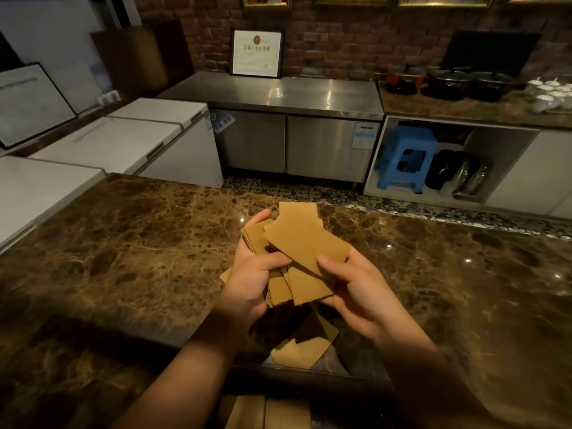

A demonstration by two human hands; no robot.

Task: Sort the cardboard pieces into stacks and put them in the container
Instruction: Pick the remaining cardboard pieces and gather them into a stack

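my left hand curls round the uneven bundle of cardboard pieces above the marble counter, my right hand pinches the top piece; square edges before stacking.

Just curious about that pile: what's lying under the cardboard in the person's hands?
Under the held cardboard pieces, more loose cardboard lies on the marble counter, in shadow. The hands and the held pieces cover part of it.

Brown corrugated cardboard pieces are held fanned and uneven above the marble counter; another piece lies flat below.
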